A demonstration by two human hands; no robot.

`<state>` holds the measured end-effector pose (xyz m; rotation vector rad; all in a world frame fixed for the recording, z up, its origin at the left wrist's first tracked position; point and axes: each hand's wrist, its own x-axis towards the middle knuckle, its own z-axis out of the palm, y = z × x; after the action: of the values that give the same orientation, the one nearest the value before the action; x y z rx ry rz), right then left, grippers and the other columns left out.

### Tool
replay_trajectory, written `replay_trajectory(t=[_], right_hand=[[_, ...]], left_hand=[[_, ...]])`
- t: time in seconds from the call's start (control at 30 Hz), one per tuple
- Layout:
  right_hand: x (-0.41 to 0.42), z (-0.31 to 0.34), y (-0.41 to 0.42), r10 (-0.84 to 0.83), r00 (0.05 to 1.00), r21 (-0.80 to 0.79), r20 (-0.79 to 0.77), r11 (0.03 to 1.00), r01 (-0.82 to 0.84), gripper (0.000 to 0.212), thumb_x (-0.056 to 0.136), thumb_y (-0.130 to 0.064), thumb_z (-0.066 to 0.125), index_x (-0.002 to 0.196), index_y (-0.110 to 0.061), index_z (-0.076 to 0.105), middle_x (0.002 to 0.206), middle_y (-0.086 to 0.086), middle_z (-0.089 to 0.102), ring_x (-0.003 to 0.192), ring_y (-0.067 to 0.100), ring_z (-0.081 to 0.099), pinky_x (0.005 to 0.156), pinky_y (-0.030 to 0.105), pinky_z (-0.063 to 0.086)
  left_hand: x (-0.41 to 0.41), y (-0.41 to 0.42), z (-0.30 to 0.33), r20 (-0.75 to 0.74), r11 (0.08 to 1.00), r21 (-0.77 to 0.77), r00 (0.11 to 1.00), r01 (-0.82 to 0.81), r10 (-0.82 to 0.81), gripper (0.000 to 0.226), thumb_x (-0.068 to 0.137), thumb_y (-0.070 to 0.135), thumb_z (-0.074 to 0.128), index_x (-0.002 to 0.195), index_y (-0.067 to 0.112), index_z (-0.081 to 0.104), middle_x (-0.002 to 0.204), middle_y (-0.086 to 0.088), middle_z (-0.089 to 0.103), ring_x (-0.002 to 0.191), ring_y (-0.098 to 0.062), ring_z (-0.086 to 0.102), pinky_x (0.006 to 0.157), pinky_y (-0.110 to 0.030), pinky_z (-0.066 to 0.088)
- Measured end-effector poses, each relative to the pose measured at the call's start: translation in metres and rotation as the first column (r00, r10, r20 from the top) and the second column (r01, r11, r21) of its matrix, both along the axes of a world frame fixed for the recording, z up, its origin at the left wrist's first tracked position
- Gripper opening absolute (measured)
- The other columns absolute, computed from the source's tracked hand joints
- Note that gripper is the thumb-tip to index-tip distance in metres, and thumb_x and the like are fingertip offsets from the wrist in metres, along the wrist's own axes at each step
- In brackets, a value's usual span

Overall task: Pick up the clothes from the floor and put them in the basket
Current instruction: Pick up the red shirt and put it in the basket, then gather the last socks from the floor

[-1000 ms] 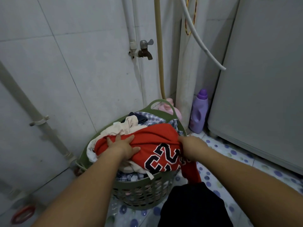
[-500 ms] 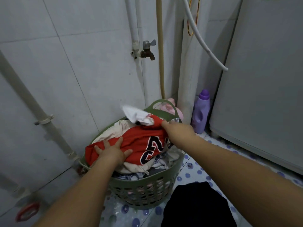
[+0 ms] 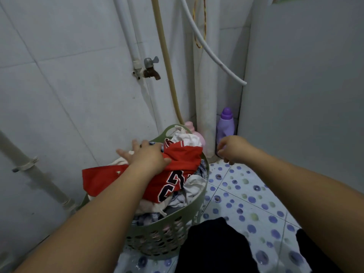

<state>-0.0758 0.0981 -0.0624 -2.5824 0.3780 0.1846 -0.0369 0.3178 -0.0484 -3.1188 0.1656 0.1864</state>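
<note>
A green plastic laundry basket point(image 3: 177, 223) stands on the floor against the tiled wall, heaped with clothes. On top lies a red jersey point(image 3: 183, 164) with dark numbers, over white and checked garments. My left hand point(image 3: 145, 154) rests flat on the pile with its fingers spread, pressing the jersey's upper edge. My right hand point(image 3: 232, 148) hovers to the right of the basket, above the floor, fingers loosely curled and holding nothing.
A purple bottle point(image 3: 225, 125) and a pink bottle point(image 3: 192, 128) stand in the corner behind the basket. A tap point(image 3: 150, 68) and hoses run down the wall. A white appliance point(image 3: 305, 95) fills the right. My dark-clothed legs point(image 3: 214, 247) are at the bottom.
My right hand let go of the red jersey and drew back to the right. My left hand slid up the pile toward the basket's far side.
</note>
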Motion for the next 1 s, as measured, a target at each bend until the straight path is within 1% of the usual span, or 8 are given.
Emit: replay_trajectory(t=[0.13, 0.23, 0.33, 0.6, 0.7, 0.77, 0.87, 1.0], right_hand=[[-0.021, -0.003, -0.053, -0.13, 0.991, 0.059, 0.018, 0.99, 0.128, 0.021, 0.089, -0.009, 0.051, 0.099, 0.0, 0.067, 0.073, 0.013, 0.067, 0.062, 0.026, 0.063, 0.059, 0.028, 0.052], [-0.044, -0.009, -0.103, -0.216, 0.975, 0.021, -0.047, 0.976, 0.218, 0.022, 0.088, -0.013, 0.054, 0.101, -0.001, 0.067, 0.082, 0.017, 0.072, 0.073, 0.03, 0.068, 0.074, 0.034, 0.056], [-0.078, -0.02, -0.163, -0.305, 0.94, -0.066, -0.151, 0.952, 0.298, 0.026, 0.092, -0.017, 0.053, 0.107, 0.0, 0.065, 0.086, 0.013, 0.067, 0.076, 0.026, 0.062, 0.061, 0.028, 0.047], [-0.178, -0.082, -0.307, -0.511, 0.702, -0.366, -0.497, 0.857, 0.364, 0.024, 0.095, -0.022, 0.047, 0.083, -0.008, 0.061, 0.069, 0.003, 0.058, 0.052, 0.011, 0.046, 0.043, 0.014, 0.036], [-0.202, -0.126, -0.355, -0.551, 0.639, -0.439, -0.537, 0.829, 0.347, 0.028, 0.095, -0.018, 0.046, 0.109, -0.002, 0.064, 0.114, 0.013, 0.064, 0.09, 0.024, 0.062, 0.078, 0.026, 0.049], [-0.213, -0.154, -0.376, -0.606, 0.627, -0.465, -0.489, 0.789, 0.401, 0.036, 0.096, -0.021, 0.044, 0.125, -0.003, 0.055, 0.131, 0.012, 0.055, 0.117, 0.029, 0.055, 0.101, 0.034, 0.044], [-0.218, -0.197, -0.399, -0.633, 0.582, -0.437, -0.511, 0.774, 0.458, 0.042, 0.098, -0.018, 0.042, 0.137, -0.003, 0.043, 0.142, 0.012, 0.047, 0.128, 0.028, 0.047, 0.104, 0.036, 0.039], [-0.217, -0.259, -0.423, -0.688, 0.634, -0.431, -0.352, 0.721, 0.542, 0.032, 0.089, -0.016, 0.047, 0.12, -0.008, 0.055, 0.124, 0.013, 0.059, 0.116, 0.03, 0.055, 0.098, 0.034, 0.044]], left_hand=[[0.0, -0.079, 0.009, 0.014, 0.985, -0.079, 0.989, 0.151, -0.151, 0.062, 0.086, 0.055, 0.051, 0.142, 0.036, 0.032, 0.155, -0.008, 0.022, 0.147, -0.032, 0.007, 0.108, -0.073, 0.005], [-0.007, -0.144, 0.0, -0.007, 0.953, -0.153, 0.964, 0.26, -0.264, 0.055, 0.085, 0.049, 0.054, 0.136, 0.033, 0.041, 0.152, -0.009, 0.025, 0.145, -0.034, 0.012, 0.111, -0.067, 0.012], [-0.023, -0.212, -0.019, -0.066, 0.899, -0.2, 0.91, 0.39, -0.41, 0.054, 0.086, 0.05, 0.054, 0.135, 0.03, 0.043, 0.15, -0.01, 0.033, 0.143, -0.035, 0.019, 0.112, -0.063, 0.019], [-0.089, -0.367, -0.1, -0.291, 0.781, -0.245, 0.725, 0.574, -0.624, 0.056, 0.089, 0.049, 0.051, 0.139, 0.027, 0.038, 0.147, -0.008, 0.035, 0.14, -0.03, 0.026, 0.112, -0.063, 0.017], [-0.106, -0.41, -0.143, -0.381, 0.755, -0.282, 0.653, 0.592, -0.655, 0.06, 0.09, 0.049, 0.049, 0.144, 0.028, 0.032, 0.151, -0.008, 0.031, 0.141, -0.031, 0.024, 0.113, -0.062, 0.016], [-0.118, -0.431, -0.172, -0.442, 0.751, -0.308, 0.611, 0.584, -0.657, 0.06, 0.089, 0.047, 0.049, 0.144, 0.029, 0.032, 0.15, -0.008, 0.033, 0.14, -0.031, 0.028, 0.113, -0.06, 0.017], [-0.132, -0.46, -0.214, -0.496, 0.737, -0.367, 0.551, 0.567, -0.671, 0.056, 0.09, 0.045, 0.049, 0.141, 0.028, 0.035, 0.147, -0.007, 0.036, 0.137, -0.031, 0.031, 0.112, -0.058, 0.02], [-0.133, -0.495, -0.261, -0.494, 0.713, -0.481, 0.514, 0.511, -0.701, 0.057, 0.091, 0.043, 0.05, 0.143, 0.029, 0.033, 0.145, -0.006, 0.039, 0.134, -0.028, 0.037, 0.112, -0.048, 0.029]])
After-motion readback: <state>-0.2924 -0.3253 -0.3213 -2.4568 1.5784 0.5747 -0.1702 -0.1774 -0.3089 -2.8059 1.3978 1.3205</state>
